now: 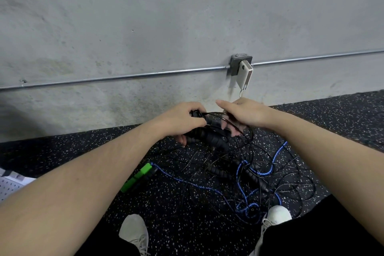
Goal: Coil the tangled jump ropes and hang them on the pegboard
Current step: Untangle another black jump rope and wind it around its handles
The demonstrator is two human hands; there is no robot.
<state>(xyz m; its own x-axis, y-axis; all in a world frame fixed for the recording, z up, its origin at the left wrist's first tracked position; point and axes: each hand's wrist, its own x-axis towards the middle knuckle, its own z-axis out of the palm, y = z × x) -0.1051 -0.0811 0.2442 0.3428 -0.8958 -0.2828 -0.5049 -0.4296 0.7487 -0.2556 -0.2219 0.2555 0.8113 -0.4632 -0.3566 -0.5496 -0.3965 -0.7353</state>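
A person crouches over a tangle of thin black cords [239,164] on speckled black rubber flooring [166,203], both hands raised just above the tangle. The left hand [182,119] curls around ridged black foam handles [207,137]; the right hand [243,113] pinches a black cord loop beside them, forefinger extended. A blue braided rope [249,174] threads through the tangle, its green-and-black handles [139,175] lying left of it. A white perforated pegboard [10,188] shows far left of the tangle. White sneakers [135,230] stand just below, a grey concrete wall [145,27] behind
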